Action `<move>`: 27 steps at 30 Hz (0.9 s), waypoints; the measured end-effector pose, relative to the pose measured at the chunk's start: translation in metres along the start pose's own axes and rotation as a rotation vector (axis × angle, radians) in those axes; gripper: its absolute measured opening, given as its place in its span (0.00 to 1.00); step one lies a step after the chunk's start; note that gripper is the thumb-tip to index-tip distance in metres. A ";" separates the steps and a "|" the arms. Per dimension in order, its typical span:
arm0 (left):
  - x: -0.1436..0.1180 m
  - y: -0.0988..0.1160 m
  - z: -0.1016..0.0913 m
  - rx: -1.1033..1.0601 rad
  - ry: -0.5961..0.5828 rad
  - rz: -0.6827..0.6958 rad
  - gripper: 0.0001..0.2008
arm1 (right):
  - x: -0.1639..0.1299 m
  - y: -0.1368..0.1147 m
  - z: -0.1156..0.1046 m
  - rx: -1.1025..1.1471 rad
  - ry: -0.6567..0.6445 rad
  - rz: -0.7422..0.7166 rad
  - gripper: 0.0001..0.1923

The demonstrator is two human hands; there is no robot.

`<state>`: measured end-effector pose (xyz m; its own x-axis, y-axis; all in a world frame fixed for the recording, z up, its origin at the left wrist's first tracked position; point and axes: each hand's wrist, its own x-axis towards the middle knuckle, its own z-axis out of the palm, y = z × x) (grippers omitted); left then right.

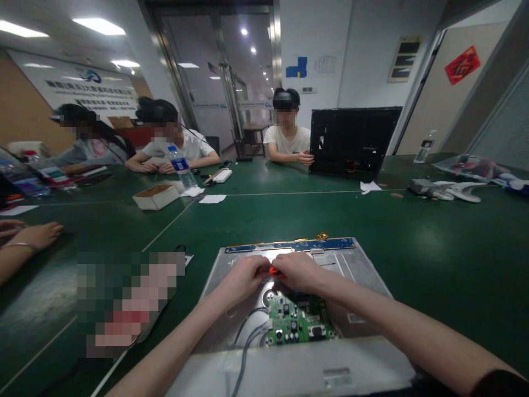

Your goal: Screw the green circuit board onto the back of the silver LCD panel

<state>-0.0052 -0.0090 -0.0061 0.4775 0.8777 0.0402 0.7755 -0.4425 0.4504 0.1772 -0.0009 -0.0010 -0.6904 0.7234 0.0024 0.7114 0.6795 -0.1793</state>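
A silvery display panel (370,270) lies back side up in front of me. Over its upper middle, my left hand (251,270) and my right hand (298,270) meet fingertip to fingertip. A small orange-red object with a dark part (275,272) shows between them, gripped by my right fingers; its kind cannot be made out. The left fingers are pinched together beside it, and what they hold is hidden. Just below the hands sits a green circuit board (295,322) with grey cables (244,353). Along the panel's far edge runs a blue circuit strip (285,246).
Opposite, a person (288,138) steadies an upright black panel (351,140). Two more people sit at the far left, and another person's hand (41,237) rests nearer. A white box (155,197), a bottle (182,168) and a metal bracket (430,188) stand on the green table (446,264).
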 end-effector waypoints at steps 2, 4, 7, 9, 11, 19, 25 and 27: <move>0.001 0.003 -0.001 -0.029 -0.012 -0.008 0.08 | 0.001 -0.001 0.000 0.001 0.012 0.009 0.09; 0.000 0.004 -0.004 -0.063 -0.019 -0.005 0.09 | -0.002 0.000 -0.005 0.004 0.027 0.020 0.09; -0.008 0.005 -0.011 -0.071 0.007 -0.001 0.12 | -0.017 0.007 -0.016 0.009 0.055 0.027 0.08; -0.019 0.005 -0.016 -0.056 0.031 -0.003 0.12 | -0.037 0.014 -0.021 0.005 0.074 0.028 0.09; -0.035 0.007 -0.020 -0.052 0.036 -0.001 0.12 | -0.063 0.022 -0.019 -0.027 0.111 0.005 0.11; -0.074 0.012 -0.010 -0.038 -0.048 0.075 0.13 | -0.143 0.031 0.017 -0.298 0.222 -0.281 0.19; -0.065 0.014 -0.003 -0.049 -0.076 0.145 0.14 | -0.138 0.033 0.025 -0.382 0.332 -0.438 0.15; -0.063 0.012 -0.002 -0.053 -0.090 0.164 0.15 | -0.138 0.037 0.028 -0.301 0.353 -0.402 0.15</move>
<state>-0.0268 -0.0690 -0.0010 0.6323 0.7738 0.0384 0.6628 -0.5659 0.4904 0.2948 -0.0791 -0.0358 -0.8639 0.3649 0.3472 0.4455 0.8752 0.1887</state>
